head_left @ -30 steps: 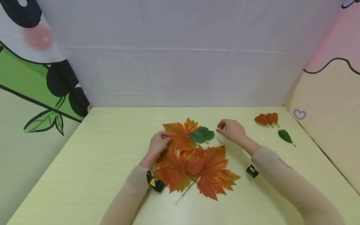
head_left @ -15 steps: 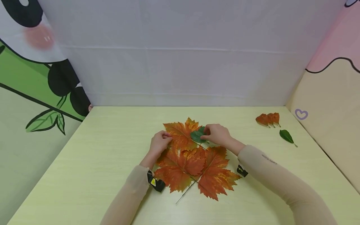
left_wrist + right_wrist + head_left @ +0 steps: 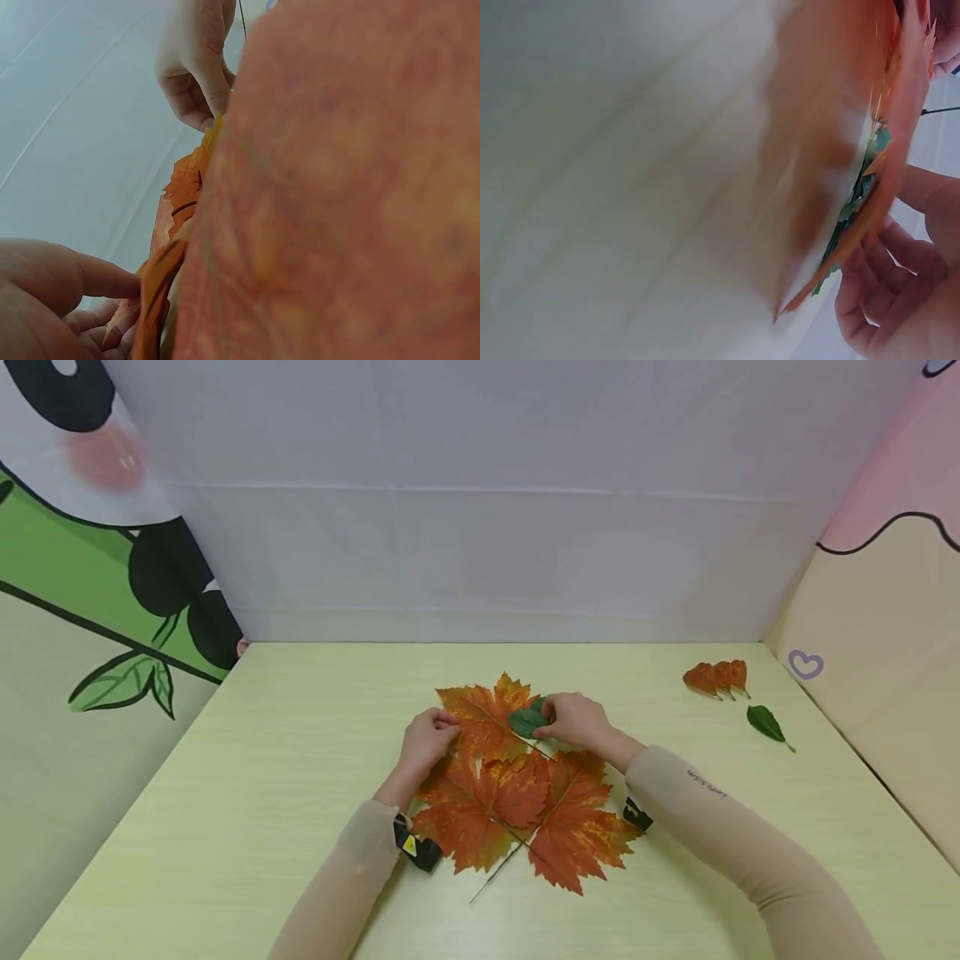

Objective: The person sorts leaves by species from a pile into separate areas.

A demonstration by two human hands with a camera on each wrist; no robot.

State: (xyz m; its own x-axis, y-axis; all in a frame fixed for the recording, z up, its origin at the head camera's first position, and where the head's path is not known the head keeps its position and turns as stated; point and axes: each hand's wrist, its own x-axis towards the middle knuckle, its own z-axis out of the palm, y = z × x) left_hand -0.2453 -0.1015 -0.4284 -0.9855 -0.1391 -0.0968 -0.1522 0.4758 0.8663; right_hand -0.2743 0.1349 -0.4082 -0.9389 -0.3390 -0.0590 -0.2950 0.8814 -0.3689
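In the head view, three large orange maple leaves lie overlapping: an upper leaf [image 3: 477,710], a lower left leaf [image 3: 465,814] and a lower right leaf [image 3: 583,827]. My left hand [image 3: 425,742] pinches the left edge of the upper one; in the left wrist view its thumb and fingers lie either side of an orange edge. Over the upper maple leaf's right side sits a green leaf [image 3: 527,722]. My right hand [image 3: 579,721] grips that green leaf at its right end, hiding part of it. Fingertips are partly hidden behind leaf edges in the right wrist view.
Several small brown leaves [image 3: 716,678] lie in a row at the table's back right. A single green leaf [image 3: 766,722] rests just in front of them. The pale table [image 3: 262,760] ends against a white backdrop [image 3: 487,552], with printed panels on both sides.
My right hand has come leftward from beside the green leaf and taken hold of it. The green leaf has hardly moved, and my left hand stays on the upper maple leaf.
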